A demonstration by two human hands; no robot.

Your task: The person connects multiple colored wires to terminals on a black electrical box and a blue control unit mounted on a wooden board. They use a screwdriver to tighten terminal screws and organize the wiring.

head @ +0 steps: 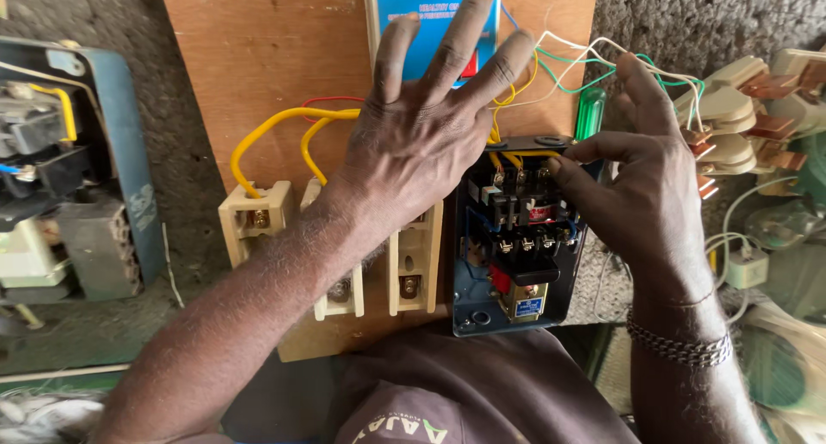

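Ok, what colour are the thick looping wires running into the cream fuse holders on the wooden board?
Yellow: the thick looping wires, seen clearly in the head view.

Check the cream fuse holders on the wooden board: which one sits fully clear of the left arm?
The leftmost fuse holder, with a yellow wire running into its top. The left hand and forearm cross the middle fuse holder and partly the right-hand fuse holder.

A grey box of old switchgear [60,169] stands at the left against the rough grey wall [688,18]. On the right lie cream fuse carriers with copper blades [740,117], and below them a small white plug with its cord [747,268].
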